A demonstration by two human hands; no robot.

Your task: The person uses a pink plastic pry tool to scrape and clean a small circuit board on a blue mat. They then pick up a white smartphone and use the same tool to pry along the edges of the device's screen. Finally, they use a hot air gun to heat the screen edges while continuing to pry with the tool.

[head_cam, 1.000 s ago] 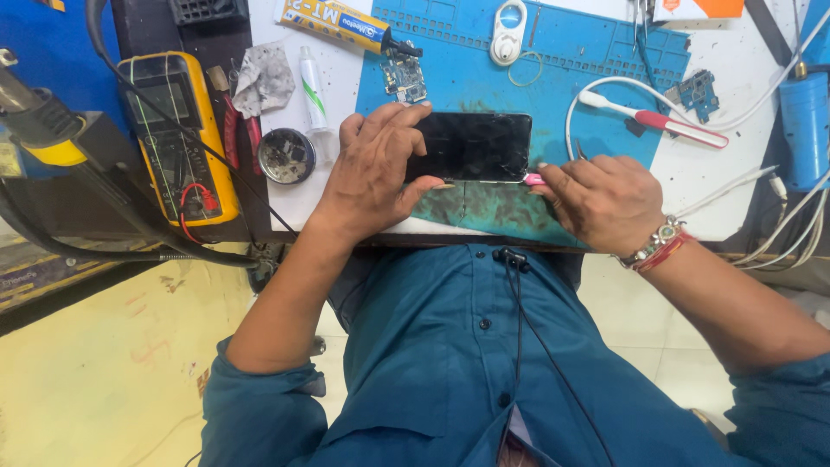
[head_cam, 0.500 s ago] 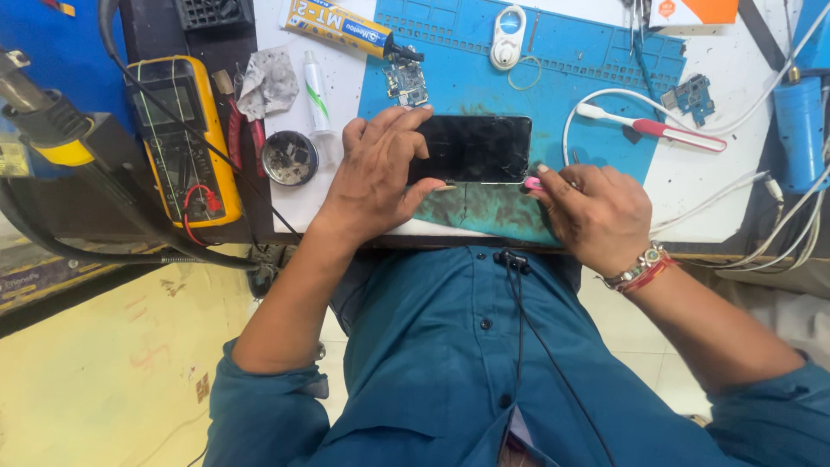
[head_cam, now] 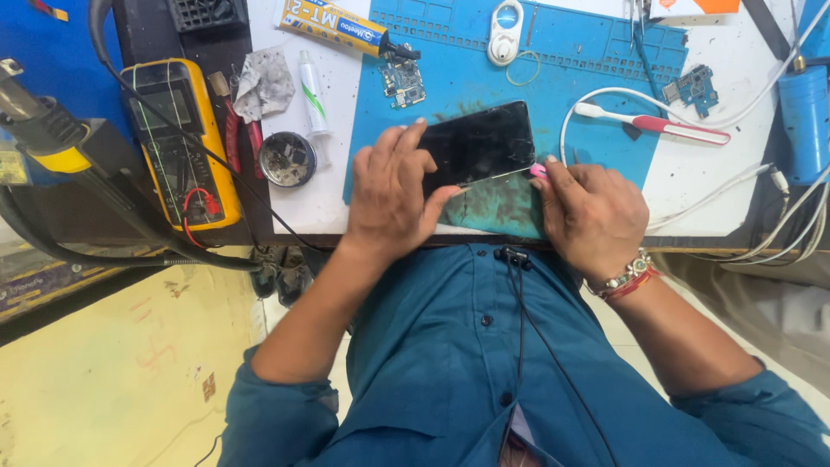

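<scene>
Surface: white bench [head_cam: 341, 195] with a blue mat [head_cam: 596, 69] on it, cluttered; a black strip runs along its left side.
Room: pale yellow floor [head_cam: 112, 363] at lower left; a blue panel [head_cam: 52, 60] beyond the bench's left end.
Phones: one, a dark phone [head_cam: 480, 143] lying tilted on the mat's near part.
Left hand [head_cam: 389, 195]: fingers spread, pressing on the phone's left end, thumb at its near edge.
Right hand [head_cam: 592, 212]: closed, pinching a pink tool [head_cam: 539, 170] at the phone's right near corner.
Meters: one, yellow [head_cam: 177, 143], on the black strip.
Boards: two circuit boards [head_cam: 403, 79], one at each side of the mat.
Tubes: one white [head_cam: 313, 91], one long yellow [head_cam: 333, 26].
Brushes: one, red-handled [head_cam: 657, 125], right of the phone.
Tins: one round [head_cam: 287, 159], beside the meter.
</scene>
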